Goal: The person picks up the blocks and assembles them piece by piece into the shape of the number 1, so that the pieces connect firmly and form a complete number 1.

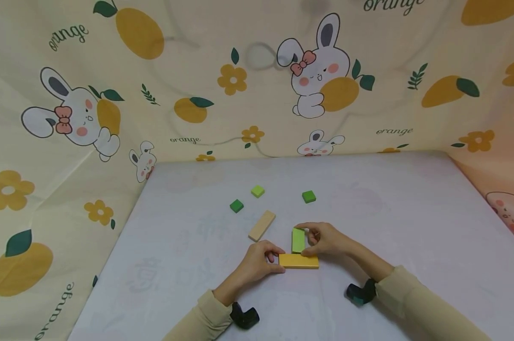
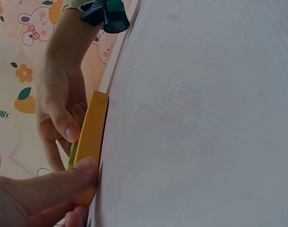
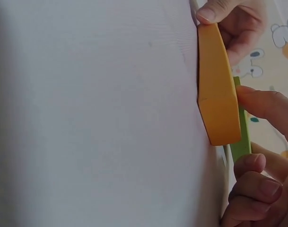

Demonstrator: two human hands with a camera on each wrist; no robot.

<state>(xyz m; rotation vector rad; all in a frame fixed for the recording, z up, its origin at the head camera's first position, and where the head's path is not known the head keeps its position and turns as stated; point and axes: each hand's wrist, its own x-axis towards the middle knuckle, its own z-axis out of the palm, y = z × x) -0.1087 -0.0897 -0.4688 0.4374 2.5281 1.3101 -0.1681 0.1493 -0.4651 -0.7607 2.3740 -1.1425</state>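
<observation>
A yellow rectangular block (image 1: 298, 261) lies sideways on the white table, and my left hand (image 1: 257, 260) pinches its left end between thumb and fingers. Just behind it a light green block (image 1: 298, 240) points away from me, its near end right at the yellow block's back edge. My right hand (image 1: 329, 239) holds the green block, one finger at the far end and the thumb at the near end. In the right wrist view the yellow block (image 3: 217, 90) hides part of the green one (image 3: 244, 132).
A plain wooden plank (image 1: 262, 226) lies slanted behind my left hand. Farther back are a dark green square block (image 1: 237, 206), a light green one (image 1: 258, 191) and another dark green one (image 1: 309, 196). A printed cloth (image 1: 239, 109) hangs behind the table (image 1: 188, 284).
</observation>
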